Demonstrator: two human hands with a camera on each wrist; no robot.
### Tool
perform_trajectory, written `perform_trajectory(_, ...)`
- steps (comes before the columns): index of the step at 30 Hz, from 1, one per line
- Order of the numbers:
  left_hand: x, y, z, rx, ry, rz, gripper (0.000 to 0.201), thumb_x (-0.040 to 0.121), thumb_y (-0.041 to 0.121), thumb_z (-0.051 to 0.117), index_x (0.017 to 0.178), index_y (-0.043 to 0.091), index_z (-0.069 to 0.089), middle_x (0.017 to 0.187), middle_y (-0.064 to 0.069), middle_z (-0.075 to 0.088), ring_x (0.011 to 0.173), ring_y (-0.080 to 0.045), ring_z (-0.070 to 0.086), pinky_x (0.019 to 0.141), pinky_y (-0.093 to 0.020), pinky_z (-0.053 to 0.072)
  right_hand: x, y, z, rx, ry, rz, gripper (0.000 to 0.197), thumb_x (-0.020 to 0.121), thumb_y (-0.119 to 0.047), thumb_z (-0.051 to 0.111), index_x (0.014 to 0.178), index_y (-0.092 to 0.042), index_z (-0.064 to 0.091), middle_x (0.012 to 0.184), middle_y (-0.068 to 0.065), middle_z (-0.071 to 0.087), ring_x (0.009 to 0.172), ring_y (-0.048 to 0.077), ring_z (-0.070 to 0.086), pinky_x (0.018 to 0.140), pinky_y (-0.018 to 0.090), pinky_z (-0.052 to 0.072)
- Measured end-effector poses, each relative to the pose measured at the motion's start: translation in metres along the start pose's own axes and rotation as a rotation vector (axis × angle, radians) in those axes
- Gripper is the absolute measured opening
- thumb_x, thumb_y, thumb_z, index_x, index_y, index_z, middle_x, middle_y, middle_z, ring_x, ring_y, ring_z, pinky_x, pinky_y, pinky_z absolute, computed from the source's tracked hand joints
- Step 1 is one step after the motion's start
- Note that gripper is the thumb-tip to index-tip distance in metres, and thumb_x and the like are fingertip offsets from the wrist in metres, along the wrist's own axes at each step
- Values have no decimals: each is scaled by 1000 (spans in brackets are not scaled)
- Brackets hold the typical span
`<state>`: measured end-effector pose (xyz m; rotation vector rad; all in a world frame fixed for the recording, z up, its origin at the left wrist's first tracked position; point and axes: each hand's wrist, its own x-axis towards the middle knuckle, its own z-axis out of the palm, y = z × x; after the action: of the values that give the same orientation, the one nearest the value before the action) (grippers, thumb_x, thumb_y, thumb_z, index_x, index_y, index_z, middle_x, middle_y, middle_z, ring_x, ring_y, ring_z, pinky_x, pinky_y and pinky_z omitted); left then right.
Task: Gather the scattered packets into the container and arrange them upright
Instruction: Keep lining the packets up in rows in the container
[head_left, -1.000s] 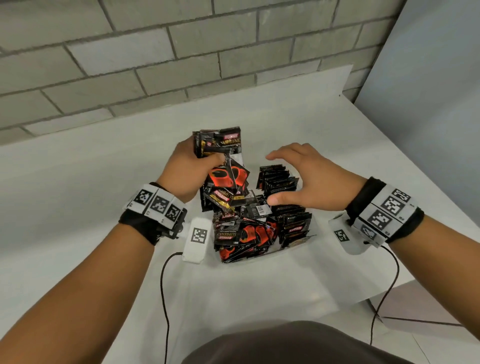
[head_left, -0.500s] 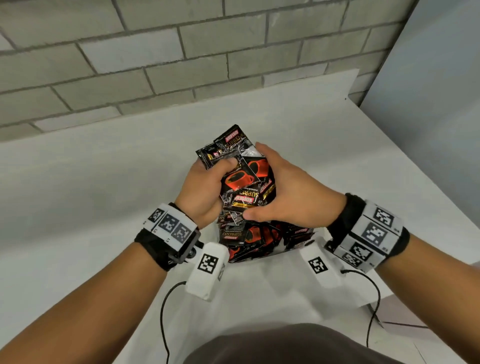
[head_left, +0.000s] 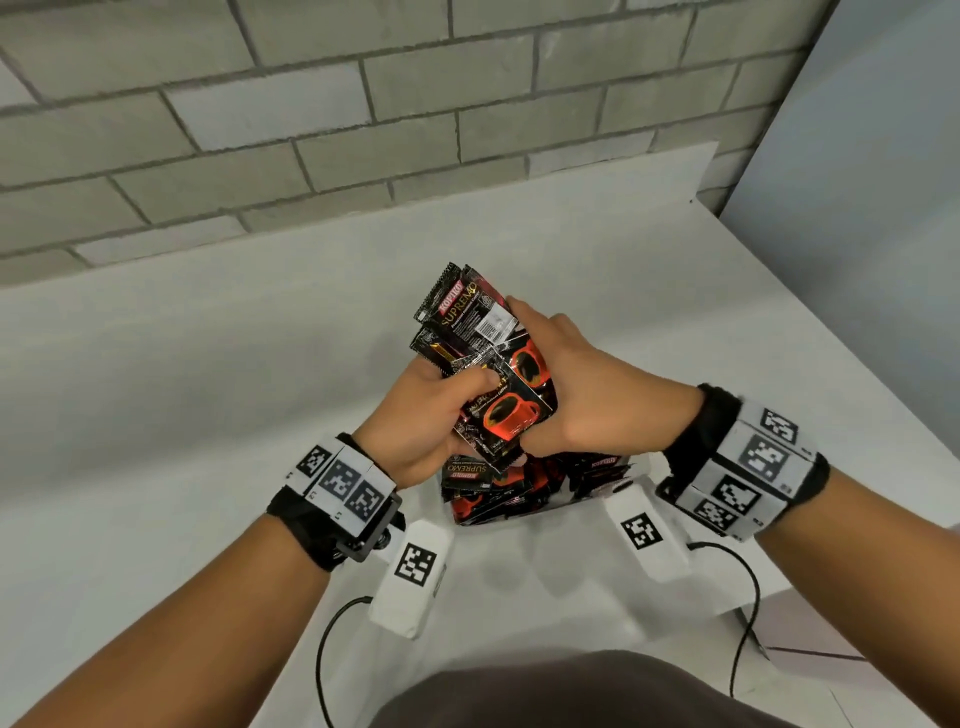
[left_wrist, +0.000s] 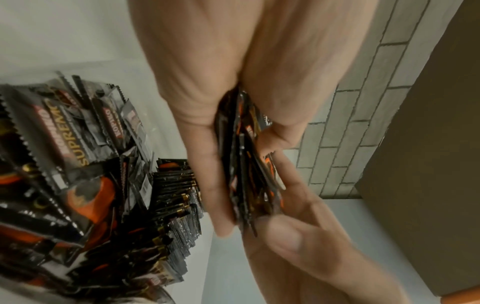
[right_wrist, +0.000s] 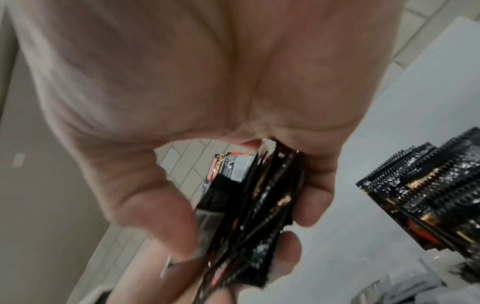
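Both hands hold one bundle of black-and-red coffee packets (head_left: 485, 374) above the container. My left hand (head_left: 431, 415) grips the bundle from the left, thumb across a packet with a red cup. My right hand (head_left: 566, 395) clasps it from the right. The left wrist view shows the bundle (left_wrist: 246, 164) edge-on between fingers and thumb; the right wrist view shows the same stack (right_wrist: 254, 205) pinched. Below the hands, more packets (head_left: 519, 488) fill the clear container (head_left: 597, 501), whose walls are barely visible. In the left wrist view these packets (left_wrist: 176, 205) stand partly on edge.
The white table (head_left: 208, 389) runs back to a grey brick wall (head_left: 363, 130). A grey panel (head_left: 857, 208) stands at the right. The table's right edge (head_left: 831, 364) lies close to my right wrist. Cables (head_left: 332, 649) trail from the wristbands near my body.
My right hand moved left from over the container and closed on the bundle that my left hand held. Both hands then lifted the bundle a little and squared it together.
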<state>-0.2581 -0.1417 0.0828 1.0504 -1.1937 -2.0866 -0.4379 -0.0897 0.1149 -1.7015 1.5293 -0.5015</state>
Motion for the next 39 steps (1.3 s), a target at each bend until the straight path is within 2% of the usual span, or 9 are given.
perform_trajectory(3,0,0,-4,34,-26,24,36,101,0,54,135,7,58,124,-20,71,106,-40,71,66,-49,62,-2,-3,-11,245,-15,-40,80,75,-37,84,141,-37,40,128,-6,59,117,10,59,97,33,51)
perform_trajectory(6,-2,-1,0,72,-85,67,39,96,-2,58,134,6,59,125,-21,70,112,-39,70,85,-50,62,0,-7,-16,145,154,80,60,84,-65,64,133,-35,49,108,-10,68,88,4,70,83,32,57)
perform_trajectory(13,-3,-6,12,94,-171,51,54,84,2,64,137,6,54,126,-20,70,111,-37,70,96,-59,55,10,6,-9,53,331,-42,28,96,-44,61,119,-28,59,102,-14,66,85,-5,62,76,24,49)
perform_trajectory(19,-3,-3,12,-18,-126,-5,62,81,7,68,139,21,51,126,-13,71,107,-33,73,83,-53,61,15,11,-7,-43,399,30,19,100,-41,53,101,-22,58,96,-1,45,79,3,47,67,6,31)
perform_trajectory(22,-3,-3,12,-1,-142,33,65,83,4,71,142,20,48,133,-17,67,115,-42,69,85,-62,58,14,11,-11,40,388,6,23,101,-36,56,107,-17,68,101,0,65,88,12,60,77,25,45)
perform_trajectory(26,-3,0,9,-8,-86,14,61,84,5,74,137,21,49,131,-15,68,111,-43,70,77,-61,61,11,14,-19,177,372,-5,20,97,-25,63,116,-20,66,104,-4,74,96,16,70,90,46,55)
perform_trajectory(30,-4,1,8,-24,-57,-14,47,92,0,66,132,21,54,128,-15,70,102,-39,73,58,-45,61,9,15,-20,180,400,11,18,99,-27,61,115,-20,67,105,-6,74,96,14,70,92,45,54)
perform_trajectory(36,-4,-1,5,-95,-21,-13,44,95,-2,60,133,19,54,118,-10,74,88,-32,77,52,-39,60,11,15,-18,351,569,-14,21,102,-30,50,114,-19,62,105,3,72,100,24,67,93,53,52)
perform_trajectory(39,-4,-2,3,-137,9,-1,36,97,-1,58,125,22,58,109,-7,76,86,-28,77,52,-37,60,12,13,-16,519,646,-47,24,101,-34,47,117,-20,59,107,8,70,101,32,69,83,50,59)
